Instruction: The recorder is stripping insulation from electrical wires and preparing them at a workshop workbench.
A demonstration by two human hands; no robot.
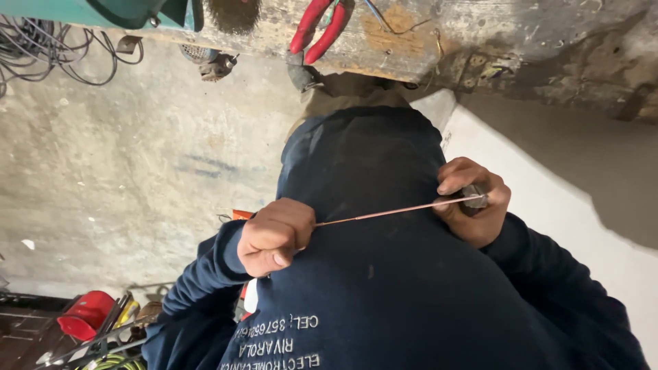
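Note:
My left hand [275, 236] is closed in a fist around one end of a thin copper-coloured wire [384, 213]. The wire runs taut across my dark blue sweatshirt [384, 294] to my right hand [475, 203]. That hand pinches the other end together with a small grey piece [476, 199] that I cannot make out. Both hands are held close against my chest, the right a little higher than the left.
Red-handled pliers [321, 27] lie on a worn wooden bench edge [425, 41] ahead. A green machine [103, 12] and tangled cables [48, 48] sit at the upper left. A red container [86, 314] and tools fill a rack at the lower left, over a concrete floor [137, 157].

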